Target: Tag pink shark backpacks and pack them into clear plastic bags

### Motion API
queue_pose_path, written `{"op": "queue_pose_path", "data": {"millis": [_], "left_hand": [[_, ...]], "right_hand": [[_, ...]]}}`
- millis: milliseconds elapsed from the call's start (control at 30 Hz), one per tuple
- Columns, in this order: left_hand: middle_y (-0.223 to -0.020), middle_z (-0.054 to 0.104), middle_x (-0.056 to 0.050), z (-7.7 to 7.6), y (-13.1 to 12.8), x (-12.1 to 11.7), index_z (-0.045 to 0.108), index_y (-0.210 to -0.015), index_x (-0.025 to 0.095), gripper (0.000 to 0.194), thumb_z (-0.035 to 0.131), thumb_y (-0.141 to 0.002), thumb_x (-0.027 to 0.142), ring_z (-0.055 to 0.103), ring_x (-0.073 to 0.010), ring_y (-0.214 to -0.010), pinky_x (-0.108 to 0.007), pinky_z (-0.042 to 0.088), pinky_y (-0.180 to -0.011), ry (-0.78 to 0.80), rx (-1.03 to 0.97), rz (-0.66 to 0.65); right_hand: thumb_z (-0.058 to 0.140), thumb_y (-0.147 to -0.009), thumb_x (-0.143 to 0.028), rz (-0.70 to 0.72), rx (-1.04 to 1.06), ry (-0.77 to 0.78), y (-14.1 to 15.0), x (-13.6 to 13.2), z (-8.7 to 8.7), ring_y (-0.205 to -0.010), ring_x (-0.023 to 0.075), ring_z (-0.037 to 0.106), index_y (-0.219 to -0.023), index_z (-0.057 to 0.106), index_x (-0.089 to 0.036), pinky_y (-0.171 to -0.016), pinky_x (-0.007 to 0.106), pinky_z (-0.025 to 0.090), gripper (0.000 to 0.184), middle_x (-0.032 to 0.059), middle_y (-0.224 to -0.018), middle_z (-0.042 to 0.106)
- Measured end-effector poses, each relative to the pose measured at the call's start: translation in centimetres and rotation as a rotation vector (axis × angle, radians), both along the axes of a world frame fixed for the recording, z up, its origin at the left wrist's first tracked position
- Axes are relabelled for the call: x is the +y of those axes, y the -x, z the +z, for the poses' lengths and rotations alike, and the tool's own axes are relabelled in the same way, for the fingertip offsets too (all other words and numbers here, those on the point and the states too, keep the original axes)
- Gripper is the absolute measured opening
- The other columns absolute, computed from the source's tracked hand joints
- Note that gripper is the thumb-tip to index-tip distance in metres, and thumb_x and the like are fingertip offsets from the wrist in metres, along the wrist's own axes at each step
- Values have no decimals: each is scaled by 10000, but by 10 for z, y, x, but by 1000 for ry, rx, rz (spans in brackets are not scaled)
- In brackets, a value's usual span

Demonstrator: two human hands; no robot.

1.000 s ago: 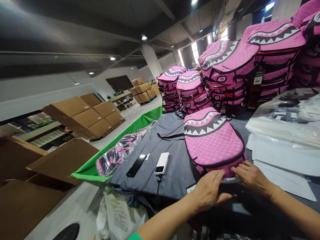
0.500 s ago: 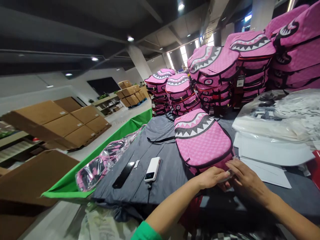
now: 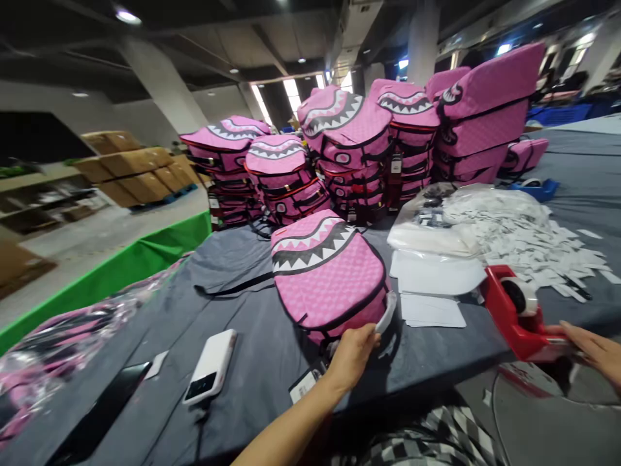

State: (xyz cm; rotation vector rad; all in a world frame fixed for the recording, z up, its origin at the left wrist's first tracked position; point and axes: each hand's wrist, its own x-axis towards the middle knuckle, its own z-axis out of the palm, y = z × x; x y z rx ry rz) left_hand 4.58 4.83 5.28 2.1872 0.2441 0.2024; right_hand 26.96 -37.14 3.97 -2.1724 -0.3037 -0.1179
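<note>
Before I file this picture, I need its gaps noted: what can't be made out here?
In the head view:
Front backpack: its body hides its underside.
Left hand: its back hides the palm.
Right hand: partly cut off by the right edge.
Black phone: cut off by the bottom edge.
Hang tag: print too small and blurred.
Power bank: display too small.

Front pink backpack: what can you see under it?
The backpack lies on the grey cloth, which shows around it; a white tag sits by its near edge. Whatever is directly beneath is hidden, and the left hand covers part of that edge.
</note>
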Motion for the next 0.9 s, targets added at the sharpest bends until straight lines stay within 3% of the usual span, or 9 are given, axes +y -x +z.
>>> {"op": "queue_pose_path", "data": {"millis": [100, 167, 333, 400, 467, 567, 667, 800, 900], "left_hand": [[-776, 741, -39, 3, 0, -1, 612, -823, 202, 256, 446, -962, 339, 727, -184, -764, -217, 481, -681, 46, 12, -14], [-810, 755, -52, 5, 0, -1, 603, -827, 203, 261, 433, -962, 347, 742, -193, -771, -225, 497, -686, 72, 20, -24], [-851, 777, -74, 6, 1, -3, 613, -857, 201, 257, 442, -949, 369, 763, -216, -782, -242, 515, -666, 76, 30, -12], [-872, 781, -81, 6, 1, -2, 622, -871, 198, 268, 448, -947, 387, 764, -219, -779, -249, 518, -662, 84, 30, -14], [-862, 781, -82, 5, 0, -1, 631, -869, 194, 278, 461, -947, 399, 758, -215, -759, -255, 511, -664, 77, 26, -21], [-774, 763, -71, 3, -1, 0, 645, -855, 184, 303, 470, -951, 410, 729, -201, -686, -257, 493, -643, 56, 16, -33], [-734, 745, -63, 5, -1, -1, 662, -854, 168, 329, 473, -949, 421, 695, -183, -626, -245, 482, -596, 82, 25, -34], [-726, 728, -30, 16, 2, -3, 694, -856, 154, 271, 580, -882, 399, 671, -161, -640, -221, 466, -585, 105, 79, -33], [-763, 717, -16, 24, 4, -3, 703, -870, 147, 344, 787, -707, 437, 645, -160, -665, -218, 452, -582, 110, 133, -17]], "right_hand": [[738, -562, -667, -128, 338, -144, 0, 7, 16, -864, 352, 694, -709, 806, -200, -743, 457, 526, 494, 202, -938, 762], [730, -463, -611, -203, 382, -128, 1, 16, 24, -853, 357, 674, -664, 787, -199, -765, 457, 490, 462, 182, -884, 764], [676, -557, -581, -215, 198, 51, 16, 20, 41, -656, 278, 616, -645, 717, -224, -626, 416, 412, 370, 176, -765, 724], [662, -635, -641, -227, 47, 81, 33, 13, 37, -517, 227, 545, -703, 691, -262, -535, 399, 368, 386, 162, -730, 709], [656, -671, -727, -258, -6, 12, 52, 8, 25, -442, 210, 504, -722, 660, -296, -463, 385, 334, 435, 141, -660, 683], [714, -679, -753, -269, 106, -404, 77, 20, -6, -419, 205, 484, -646, 569, -305, -375, 347, 295, 472, 88, -528, 579], [698, -723, -744, -126, 244, -697, 101, 71, -35, -401, 150, 391, -638, 476, -283, -340, 292, 274, 519, 8, -503, 463], [676, -748, -773, 288, 673, -707, 140, 174, -45, -419, 81, 271, -737, 462, -246, -372, 206, 181, 568, -61, -547, 395], [678, -712, -825, 464, 710, -682, 158, 233, -39, -444, 71, 280, -771, 481, -232, -415, 195, 188, 628, -74, -541, 391]]}}
